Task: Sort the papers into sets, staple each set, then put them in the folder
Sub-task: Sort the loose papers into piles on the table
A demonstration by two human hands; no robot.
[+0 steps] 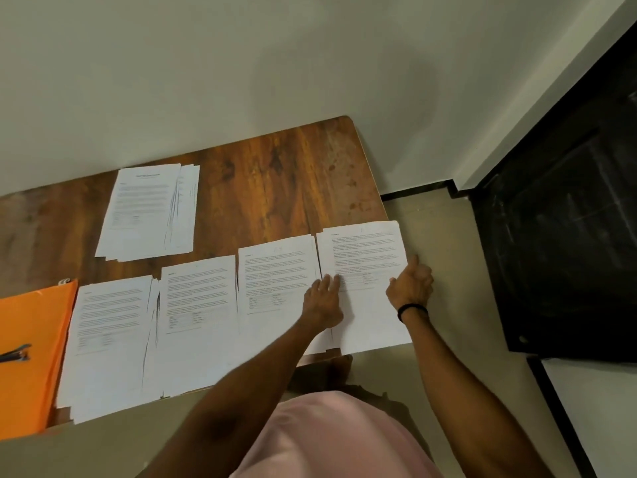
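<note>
Several stacks of printed white papers lie in a row along the front of the wooden table (286, 167). Another stack (148, 212) sits farther back. The rightmost stack (362, 257) overhangs the table's right edge. My left hand (324, 300) lies flat with straight fingers on that stack's left side. At the stack's right edge, my right hand (412, 284) has its fingers curled around the paper. An orange folder (31, 339) lies at the far left with a stapler (15, 353) on top of it.
The table stands against a pale wall (241, 63). A black door or panel (565, 236) fills the right side beyond the beige floor (431, 215). Bare wood shows at the back right of the table.
</note>
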